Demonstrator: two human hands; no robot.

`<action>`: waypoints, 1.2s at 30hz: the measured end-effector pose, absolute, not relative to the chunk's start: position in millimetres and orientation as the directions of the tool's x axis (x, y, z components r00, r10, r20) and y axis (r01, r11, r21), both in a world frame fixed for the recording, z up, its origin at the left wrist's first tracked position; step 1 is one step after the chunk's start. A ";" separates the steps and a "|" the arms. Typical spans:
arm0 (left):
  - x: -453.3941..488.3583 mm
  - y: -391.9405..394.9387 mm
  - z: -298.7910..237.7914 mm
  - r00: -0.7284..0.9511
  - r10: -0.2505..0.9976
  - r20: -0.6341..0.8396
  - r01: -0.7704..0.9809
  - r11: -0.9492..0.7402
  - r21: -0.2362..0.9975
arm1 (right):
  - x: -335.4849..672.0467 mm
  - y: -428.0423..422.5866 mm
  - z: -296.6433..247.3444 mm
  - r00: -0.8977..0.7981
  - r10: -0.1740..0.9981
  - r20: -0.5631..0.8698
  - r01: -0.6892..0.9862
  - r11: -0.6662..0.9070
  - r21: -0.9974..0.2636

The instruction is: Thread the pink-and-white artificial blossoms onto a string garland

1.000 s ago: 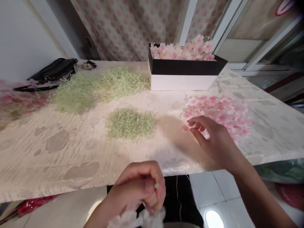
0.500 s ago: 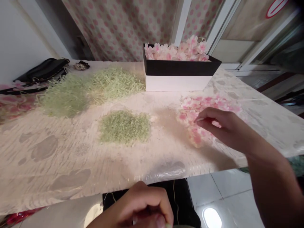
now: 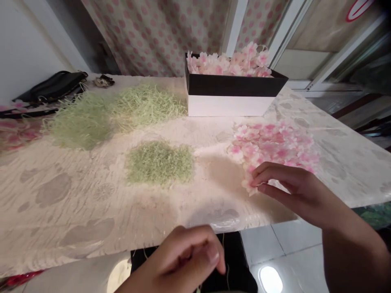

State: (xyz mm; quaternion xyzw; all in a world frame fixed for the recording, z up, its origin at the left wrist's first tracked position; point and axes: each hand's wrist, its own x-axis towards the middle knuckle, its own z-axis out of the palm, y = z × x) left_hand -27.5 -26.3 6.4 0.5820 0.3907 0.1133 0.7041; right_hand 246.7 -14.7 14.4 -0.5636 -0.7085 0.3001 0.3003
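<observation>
My right hand (image 3: 287, 187) reaches over the near edge of a pile of pink and white artificial blossoms (image 3: 277, 142). Its thumb and fingertips are pinched on one pale artificial flower (image 3: 249, 187) at that edge. My left hand (image 3: 189, 256) is held at the table's front edge, above my lap, with curled fingers and the thumb pressed in. A small greenish bit shows below it; what the fingers hold is hidden. Left of the blossoms lies a flat heap of short green stems (image 3: 160, 162).
Behind the blossoms stands a black and white box (image 3: 232, 93) filled with more pink blossoms. Two heaps of long pale green strands (image 3: 146, 106) lie at the back left, near a black bag (image 3: 50, 89). Pink blossoms (image 3: 18, 132) also lie at the far left.
My right hand has come down and nearer, from above the blossom pile to the flower at its near edge. My left hand has risen slightly.
</observation>
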 end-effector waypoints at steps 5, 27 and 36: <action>-13.3 -13.2 12.4 0.540 0.755 -0.373 0.173 0.335 0.926 | 221.2 -12.2 25.9 -0.365 0.906 0.214 0.375 0.353 -0.857; -17.3 -13.5 9.5 0.502 0.842 -0.196 0.078 0.182 0.980 | 165.1 -18.1 17.8 -0.240 0.971 0.021 0.170 0.063 -0.983; -18.8 -16.6 6.2 0.466 0.870 -0.162 0.086 0.138 0.987 | 160.7 -24.7 17.4 -0.254 0.967 -0.018 0.203 0.035 -0.979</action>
